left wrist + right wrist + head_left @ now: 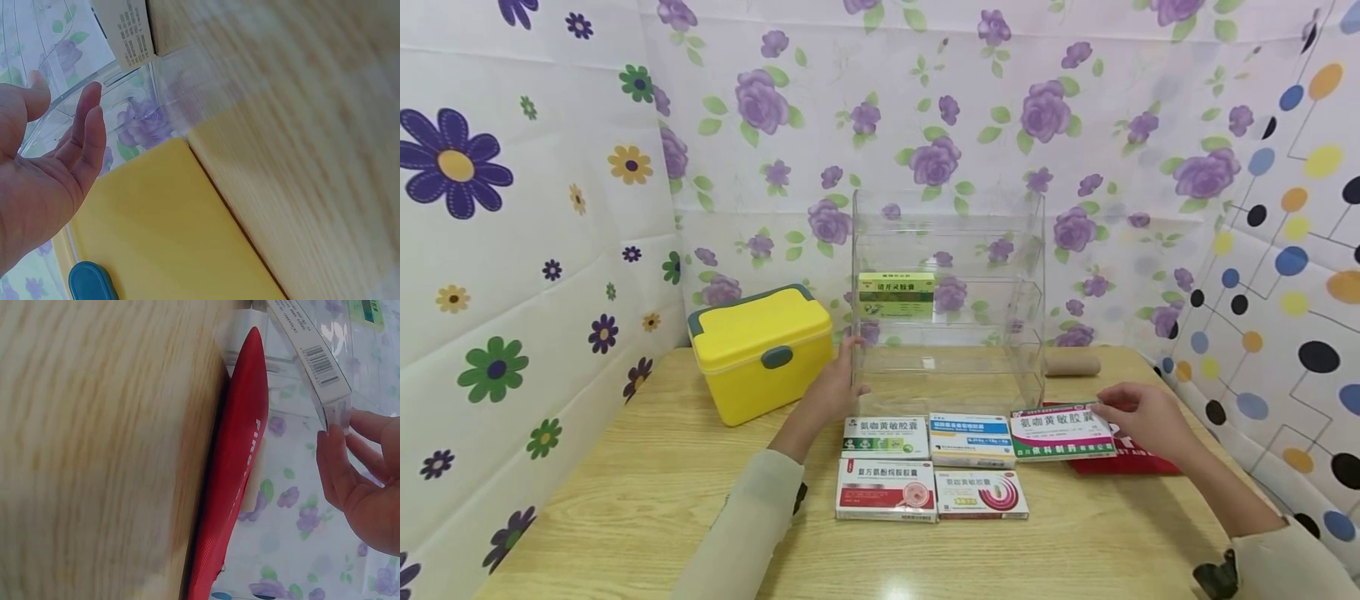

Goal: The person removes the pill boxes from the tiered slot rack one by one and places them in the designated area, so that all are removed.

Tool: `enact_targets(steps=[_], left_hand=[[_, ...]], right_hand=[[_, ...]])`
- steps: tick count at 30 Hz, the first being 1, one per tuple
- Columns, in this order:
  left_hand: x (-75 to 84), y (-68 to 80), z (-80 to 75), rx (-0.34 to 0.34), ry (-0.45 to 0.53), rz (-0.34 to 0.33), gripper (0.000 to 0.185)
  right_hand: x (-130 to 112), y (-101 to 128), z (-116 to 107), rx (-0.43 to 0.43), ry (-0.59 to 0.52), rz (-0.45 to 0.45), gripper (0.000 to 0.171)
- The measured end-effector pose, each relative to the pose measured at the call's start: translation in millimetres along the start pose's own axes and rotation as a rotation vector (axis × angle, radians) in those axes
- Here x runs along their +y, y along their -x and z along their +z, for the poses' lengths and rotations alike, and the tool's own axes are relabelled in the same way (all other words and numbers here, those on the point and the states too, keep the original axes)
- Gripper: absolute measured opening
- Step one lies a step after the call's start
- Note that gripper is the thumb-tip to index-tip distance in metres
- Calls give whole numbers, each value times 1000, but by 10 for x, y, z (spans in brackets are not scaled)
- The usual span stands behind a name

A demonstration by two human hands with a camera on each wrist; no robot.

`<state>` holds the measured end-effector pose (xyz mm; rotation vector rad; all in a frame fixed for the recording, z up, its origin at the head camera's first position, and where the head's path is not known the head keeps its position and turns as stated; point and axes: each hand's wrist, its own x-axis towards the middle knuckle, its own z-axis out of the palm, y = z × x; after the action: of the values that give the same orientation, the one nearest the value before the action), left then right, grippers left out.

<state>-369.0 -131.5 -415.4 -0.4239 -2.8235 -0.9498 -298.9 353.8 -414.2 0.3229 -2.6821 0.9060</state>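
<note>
My right hand (pixel 1152 421) pinches the right end of a white, magenta and green medicine box (pixel 1058 432), tilted above the red pouch; its barcoded side shows in the right wrist view. My left hand (pixel 833 385) is at the lower left side of a clear tiered rack (pixel 951 362), thumb and fingers apart; whether it touches the rack is unclear. A green-yellow medicine box (pixel 895 296) stands on a middle tier. Before the rack lie a white-green box (pixel 885 437), a blue-white box (pixel 972 439), a red-white box (pixel 886 490) and a white-pink box (pixel 982 493).
A yellow case (pixel 760 354) with a dark green latch stands left of the rack, close to my left forearm. A red pouch (pixel 1127 454) lies under the right hand. Behind it is a brown roll (pixel 1072 366). Patterned cloth hangs around the wooden table (pixel 647 500).
</note>
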Motion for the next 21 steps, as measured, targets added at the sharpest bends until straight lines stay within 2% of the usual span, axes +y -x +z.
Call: enact_targets(steps=[5, 10, 21], left_hand=[[2, 1, 0, 0, 17, 2, 81], [15, 13, -14, -4, 20, -1, 81], [21, 20, -18, -5, 7, -4, 82]], right_hand=[[-13, 3, 47, 16, -15, 63, 39], [-58, 4, 81, -36, -65, 123, 42], [-197, -19, 163, -81, -30, 146, 36]])
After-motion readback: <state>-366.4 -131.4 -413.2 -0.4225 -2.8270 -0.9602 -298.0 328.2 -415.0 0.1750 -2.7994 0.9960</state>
